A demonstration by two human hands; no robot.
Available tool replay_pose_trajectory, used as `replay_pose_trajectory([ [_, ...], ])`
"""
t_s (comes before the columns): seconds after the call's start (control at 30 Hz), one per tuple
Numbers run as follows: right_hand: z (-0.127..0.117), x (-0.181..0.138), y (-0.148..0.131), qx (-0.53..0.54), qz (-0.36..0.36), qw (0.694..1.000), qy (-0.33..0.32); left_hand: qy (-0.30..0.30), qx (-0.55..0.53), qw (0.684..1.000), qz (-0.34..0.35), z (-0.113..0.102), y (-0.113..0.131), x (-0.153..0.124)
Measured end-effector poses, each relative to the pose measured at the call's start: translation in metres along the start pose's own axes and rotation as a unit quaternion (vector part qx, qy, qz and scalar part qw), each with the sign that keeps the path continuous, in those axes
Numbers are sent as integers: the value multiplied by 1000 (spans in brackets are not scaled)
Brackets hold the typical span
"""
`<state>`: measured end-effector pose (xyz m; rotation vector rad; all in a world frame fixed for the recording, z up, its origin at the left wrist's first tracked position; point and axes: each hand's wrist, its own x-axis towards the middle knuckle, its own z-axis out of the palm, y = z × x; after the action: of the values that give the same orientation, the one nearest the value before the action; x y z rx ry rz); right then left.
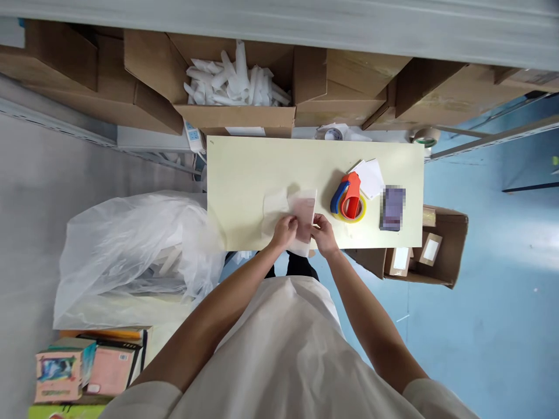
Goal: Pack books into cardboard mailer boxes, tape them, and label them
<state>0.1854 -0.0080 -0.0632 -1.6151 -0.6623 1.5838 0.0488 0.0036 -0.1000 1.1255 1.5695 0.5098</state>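
Observation:
At the front edge of the pale table (244, 169), both hands hold a flat pinkish item (303, 215) with a thin, translucent white sheet (275, 206) around and beside it. My left hand (285, 231) pinches its left side, with the fingers closed. On the opposite edge, my right hand (324, 235) is closed, thumb and fingers pressed together. What exactly the pinkish item is cannot be made out. To the right lies a red and blue tape dispenser (351, 189) with a yellow-edged tape roll. White paper cards (371, 179) lie behind it.
A blurred-out dark rectangle (393, 208) lies on the table's right. Behind stands a carton (240, 114) of rolled white sheets. A carton (454, 247) with small boxes is at right. At left are a large plastic bag (109, 250) and stacked books (111, 369).

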Motion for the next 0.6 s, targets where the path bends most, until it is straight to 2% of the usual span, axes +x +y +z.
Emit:
replay_pose_trajectory([
  [0.07,9,0,-5,-25,-15,1000,-4,3,19,999,28,-5,5,3],
  [0.17,33,3,-6,-66,-26,997,-30,-21,4,999,40,-26,4,4],
  [0.27,64,10,1,-115,-34,992,-35,-7,-89,996,-22,-55,-6,1],
  [0.33,85,15,10,-149,-40,988,-12,7,-163,984,-77,-70,-14,-1],
  [0.4,103,19,20,-176,-50,983,9,15,-188,977,-94,-79,-22,-3],
  [0.5,116,21,34,-190,-76,979,1,56,-125,989,-58,-84,-29,-1],
  [0.6,104,16,42,-199,-104,974,-13,88,-31,995,-23,-84,-32,-1],
])
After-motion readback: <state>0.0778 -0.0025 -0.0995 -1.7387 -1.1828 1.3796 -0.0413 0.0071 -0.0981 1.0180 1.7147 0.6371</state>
